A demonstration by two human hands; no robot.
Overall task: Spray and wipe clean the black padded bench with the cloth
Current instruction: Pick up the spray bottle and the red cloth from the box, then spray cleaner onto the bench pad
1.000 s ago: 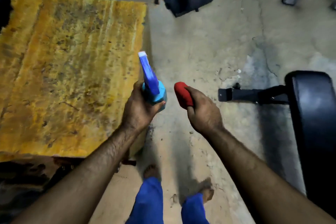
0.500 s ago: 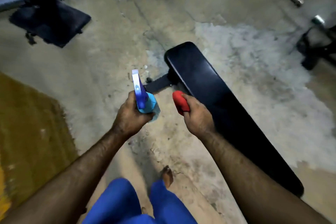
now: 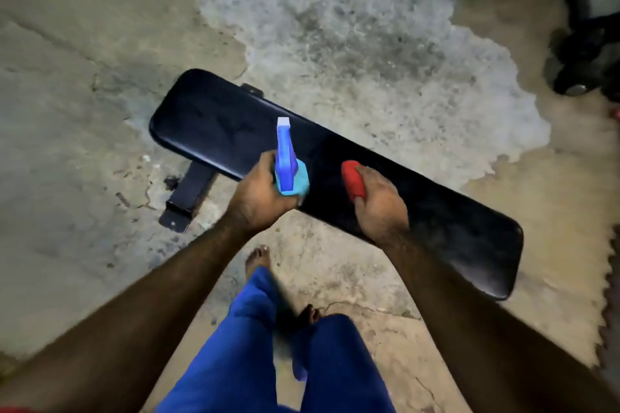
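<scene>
The black padded bench (image 3: pixel 218 131) lies diagonally across the floor, from upper left to lower right. My left hand (image 3: pixel 256 199) grips a blue spray bottle (image 3: pixel 287 161) over the bench's near edge, its nozzle pointing away from me across the pad. My right hand (image 3: pixel 379 201) holds a bunched red cloth (image 3: pixel 352 179) above the middle of the pad. Whether the cloth touches the pad I cannot tell.
The bench's black metal foot (image 3: pixel 186 198) sticks out toward me at the left. A pale worn patch (image 3: pixel 369 43) marks the concrete floor behind the bench. Dark gym equipment (image 3: pixel 583 54) stands at the upper right. My bare feet (image 3: pixel 256 260) and blue trousers (image 3: pixel 261 362) are below.
My view has swung onto the bench, which now lies in front of me. Both hands have come over its pad, still holding the bottle and the cloth.
</scene>
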